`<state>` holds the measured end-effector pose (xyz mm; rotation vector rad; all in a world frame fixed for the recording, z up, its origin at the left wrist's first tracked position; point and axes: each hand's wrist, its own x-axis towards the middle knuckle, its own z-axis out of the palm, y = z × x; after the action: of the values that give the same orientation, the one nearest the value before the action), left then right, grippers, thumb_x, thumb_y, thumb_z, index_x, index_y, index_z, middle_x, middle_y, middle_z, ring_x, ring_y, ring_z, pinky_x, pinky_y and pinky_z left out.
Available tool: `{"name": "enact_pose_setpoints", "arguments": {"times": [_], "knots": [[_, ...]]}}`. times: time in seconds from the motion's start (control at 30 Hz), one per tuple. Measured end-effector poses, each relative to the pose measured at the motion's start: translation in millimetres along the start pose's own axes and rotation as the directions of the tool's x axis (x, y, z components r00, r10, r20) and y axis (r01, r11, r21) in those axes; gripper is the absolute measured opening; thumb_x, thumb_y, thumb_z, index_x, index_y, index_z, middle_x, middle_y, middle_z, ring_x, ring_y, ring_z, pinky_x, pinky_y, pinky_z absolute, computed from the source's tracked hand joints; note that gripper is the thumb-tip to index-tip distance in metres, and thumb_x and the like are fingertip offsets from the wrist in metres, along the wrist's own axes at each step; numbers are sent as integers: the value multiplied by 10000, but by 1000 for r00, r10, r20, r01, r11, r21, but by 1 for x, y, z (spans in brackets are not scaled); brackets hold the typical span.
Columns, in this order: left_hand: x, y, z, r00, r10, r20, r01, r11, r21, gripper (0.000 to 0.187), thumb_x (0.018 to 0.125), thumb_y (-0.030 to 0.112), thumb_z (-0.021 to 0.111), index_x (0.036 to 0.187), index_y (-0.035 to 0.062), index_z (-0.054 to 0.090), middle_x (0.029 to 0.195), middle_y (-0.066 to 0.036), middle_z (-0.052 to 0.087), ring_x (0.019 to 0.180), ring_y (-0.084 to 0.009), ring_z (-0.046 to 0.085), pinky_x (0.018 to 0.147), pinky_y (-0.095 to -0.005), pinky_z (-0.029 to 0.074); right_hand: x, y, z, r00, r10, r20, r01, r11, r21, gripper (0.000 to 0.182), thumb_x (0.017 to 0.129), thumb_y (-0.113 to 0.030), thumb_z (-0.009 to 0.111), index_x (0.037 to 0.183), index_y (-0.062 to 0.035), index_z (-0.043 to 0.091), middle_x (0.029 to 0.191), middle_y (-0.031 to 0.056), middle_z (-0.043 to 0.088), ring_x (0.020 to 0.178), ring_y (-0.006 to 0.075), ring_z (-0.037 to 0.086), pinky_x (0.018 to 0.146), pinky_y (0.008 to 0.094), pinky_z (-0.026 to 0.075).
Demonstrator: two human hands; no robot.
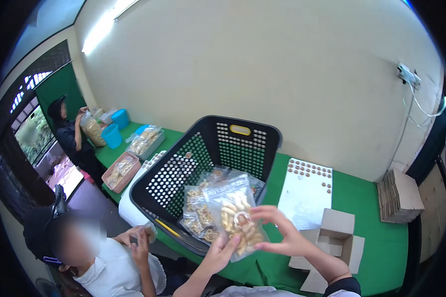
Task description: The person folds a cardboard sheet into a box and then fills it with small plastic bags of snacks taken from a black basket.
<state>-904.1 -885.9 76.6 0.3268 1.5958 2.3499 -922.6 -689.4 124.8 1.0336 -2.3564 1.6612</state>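
Observation:
I hold a clear plastic bag of pale snack pieces [235, 210] with a round brown sticker on its front. My left hand [218, 255] supports the bag from below at its bottom edge. My right hand [282, 235] pinches its right side, fingers spread. The bag hangs in front of a tilted black plastic basket [243, 148], which holds several more filled snack bags [198, 213].
A white sheet of round brown stickers [307, 190] lies on the green table [362, 198]. An open cardboard box [334, 237] and a stack of flat boxes [399, 195] sit at right. One person sits at lower left; another stands at far left by trays and blue tubs.

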Motion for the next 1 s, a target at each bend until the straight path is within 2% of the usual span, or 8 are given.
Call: {"name": "enact_pose_setpoints", "arguments": {"times": [0.07, 0.1, 0.2, 0.33, 0.37, 0.47, 0.67, 1.0], "knots": [[-2, -25, 19, 996, -12, 93, 9, 999, 32, 405, 930, 109, 403, 1298, -13, 285, 1238, -85, 439, 1116, -133, 442, 951, -278, 356, -34, 6, -7, 928, 275, -253, -205, 941, 270, 538, 687, -134, 727, 1163, -48, 493, 1252, 104, 424, 1139, 186, 402, 896, 354, 373], [-2, -35, 32, 994, -56, 91, 61, 997, -50, 405, 923, 105, 410, 1293, -20, 301, 1242, -87, 434, 1128, -130, 426, 953, -273, 344, -46, 8, -7, 864, 351, -360, -212, 903, 374, 397, 724, -116, 707, 1072, -19, 542, 1096, 80, 523, 1012, 120, 471, 812, 296, 420], [2, -84, 58, 988, -117, 100, 127, 987, -100, 388, 915, 107, 422, 1270, -26, 344, 1243, -85, 426, 1115, -128, 431, 937, -263, 351, -95, 24, -15, 794, 601, -96, -409, 643, 647, 368, 768, -112, 676, 1085, -1, 525, 1000, 53, 580, 907, 90, 531, 764, 247, 441], [3, -109, 108, 994, -55, 97, 46, 994, 98, 348, 879, 104, 514, 1184, -40, 427, 1142, -87, 505, 1034, -118, 485, 882, -245, 392, -156, 35, -18, 728, 637, -252, -343, 657, 671, 319, 800, -111, 646, 1071, 2, 523, 994, 36, 598, 882, 83, 556, 765, 237, 452], [2, -112, 126, 997, -11, 76, 12, 1000, -15, 337, 851, 137, 579, 1116, -48, 483, 1035, -70, 564, 928, -99, 537, 807, -227, 435, -171, 42, -16, 699, 657, -283, -336, 650, 682, 318, 804, -117, 643, 1070, 2, 517, 1001, 43, 594, 882, 85, 560, 767, 241, 458], [-2, -150, 144, 999, 13, 32, -18, 983, 185, 307, 835, 189, 613, 1027, -43, 551, 916, -41, 601, 803, -67, 557, 695, -201, 459, -205, 47, -18, 676, 663, -320, -290, 640, 712, 330, 806, -122, 641, 1081, 3, 508, 1013, 50, 589, 885, 89, 562, 771, 246, 462], [-15, -168, 180, 984, -149, 96, 87, 877, 474, 284, 833, 248, 617, 929, -18, 604, 742, 9, 604, 632, -14, 504, 536, -167, 407, -264, 46, -46, 621, 710, -332, -391, 647, 655, 297, 806, -149, 651, 1026, 22, 551, 910, 43, 615, 796, 81, 580, 666, 218, 481], [-28, -194, 243, 942, -219, 255, 157, 957, 244, 234, 848, 200, 601, 959, -5, 602, 828, -7, 610, 723, -39, 537, 611, -192, 428, -333, 29, -84, 644, 686, -337, -330, 647, 687, 235, 837, -147, 610, 1002, 16, 576, 913, 42, 618, 796, 77, 577, 687, 215, 475]]}}
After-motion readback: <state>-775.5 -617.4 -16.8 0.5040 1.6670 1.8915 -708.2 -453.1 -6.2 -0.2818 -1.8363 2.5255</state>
